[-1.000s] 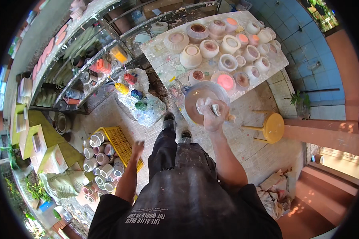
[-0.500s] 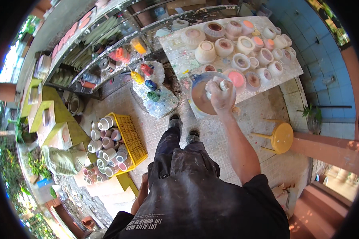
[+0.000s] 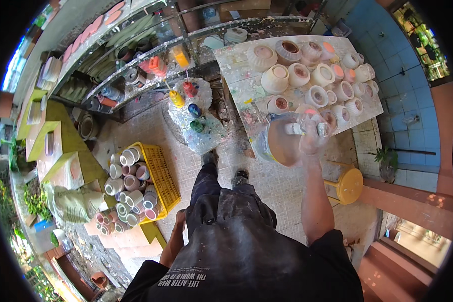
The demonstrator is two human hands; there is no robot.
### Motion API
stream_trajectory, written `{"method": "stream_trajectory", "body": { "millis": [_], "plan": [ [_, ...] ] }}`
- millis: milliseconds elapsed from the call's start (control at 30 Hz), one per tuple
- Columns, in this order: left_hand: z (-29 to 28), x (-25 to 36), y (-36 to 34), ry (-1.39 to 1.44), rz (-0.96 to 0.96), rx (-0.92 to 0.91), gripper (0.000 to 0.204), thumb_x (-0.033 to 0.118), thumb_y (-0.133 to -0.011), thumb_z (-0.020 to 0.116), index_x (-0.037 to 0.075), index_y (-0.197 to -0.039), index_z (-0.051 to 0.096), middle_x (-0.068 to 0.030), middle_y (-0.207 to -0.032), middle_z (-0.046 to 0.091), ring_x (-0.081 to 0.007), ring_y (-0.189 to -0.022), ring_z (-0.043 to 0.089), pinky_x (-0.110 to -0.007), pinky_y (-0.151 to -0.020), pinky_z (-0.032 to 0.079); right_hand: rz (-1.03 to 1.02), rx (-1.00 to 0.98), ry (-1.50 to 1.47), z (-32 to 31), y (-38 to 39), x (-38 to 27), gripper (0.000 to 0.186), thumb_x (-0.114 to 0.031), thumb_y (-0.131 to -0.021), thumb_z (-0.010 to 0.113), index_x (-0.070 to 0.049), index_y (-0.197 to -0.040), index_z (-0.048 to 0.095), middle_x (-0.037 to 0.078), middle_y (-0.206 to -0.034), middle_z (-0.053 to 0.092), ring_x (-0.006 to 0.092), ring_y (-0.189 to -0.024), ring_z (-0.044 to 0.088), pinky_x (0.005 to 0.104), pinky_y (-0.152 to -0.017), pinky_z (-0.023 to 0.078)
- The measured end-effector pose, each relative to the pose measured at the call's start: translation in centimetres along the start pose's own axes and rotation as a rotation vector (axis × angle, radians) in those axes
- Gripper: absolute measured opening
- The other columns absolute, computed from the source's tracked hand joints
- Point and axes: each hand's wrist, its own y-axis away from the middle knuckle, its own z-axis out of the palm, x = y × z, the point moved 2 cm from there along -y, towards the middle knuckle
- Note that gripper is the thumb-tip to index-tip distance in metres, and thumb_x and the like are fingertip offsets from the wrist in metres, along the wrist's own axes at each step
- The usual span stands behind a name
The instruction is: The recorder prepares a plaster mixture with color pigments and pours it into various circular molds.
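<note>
My right hand (image 3: pixel 311 135) is at the right rim of a bucket (image 3: pixel 267 147) of brownish liquid, at the near edge of the pot-covered table. Its fingers are bent and whitish, blurred by motion, and closed around something pale that I cannot make out. Just beyond the bucket sits a small pot with a dark red inside (image 3: pixel 278 104). A ribbed pale pot (image 3: pixel 354 106) stands off to the right of that hand. Beside my hip hangs my left hand (image 3: pixel 180 218), near the yellow crate; its fingers are mostly hidden.
Several glazed pots cover the whitish table (image 3: pixel 246 80). A paint-spattered stand (image 3: pixel 206 141) holds squeeze bottles, among them a yellow bottle (image 3: pixel 176 99). A yellow crate (image 3: pixel 163 176) has stacked pots beside it. A yellow stool (image 3: pixel 349 185) stands at right, shelves (image 3: pixel 196 35) at the back.
My right hand has moved right across the bucket, from over its middle to its right rim. The whole view has shifted slightly; the left hand still hangs at my side.
</note>
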Motion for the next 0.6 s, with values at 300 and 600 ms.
{"method": "stream_trajectory", "body": {
  "millis": [300,600],
  "plan": [
    [-6.5,3.7,-17.0,-0.496,0.088,-0.261,0.029,0.028,-0.09,0.054,0.004,-0.104,0.065,-0.0097,-0.092,0.066,-0.0231,-0.07,0.066,-0.038,-0.056,0.056,-0.121,0.021,0.535,-5.3,6.6,5.7,0.012,-0.005,-0.08,0.071,-0.006,-0.081,0.059,0.0,-0.075,0.057,0.0099,-0.072,0.058,0.0276,-0.059,0.047],
    [-13.1,16.9,-19.3,0.116,-0.002,-0.04,0.023,0.028,-0.09,0.054,0.008,-0.093,0.063,-0.0032,-0.074,0.062,-0.0176,-0.066,0.061,-0.036,-0.06,0.048,-0.312,0.275,0.945,-3.0,-0.5,4.2,0.01,-0.012,-0.083,0.059,-0.004,-0.078,0.059,0.004,-0.062,0.049,0.0131,-0.053,0.049,0.0341,-0.047,0.037]
  ]
}}
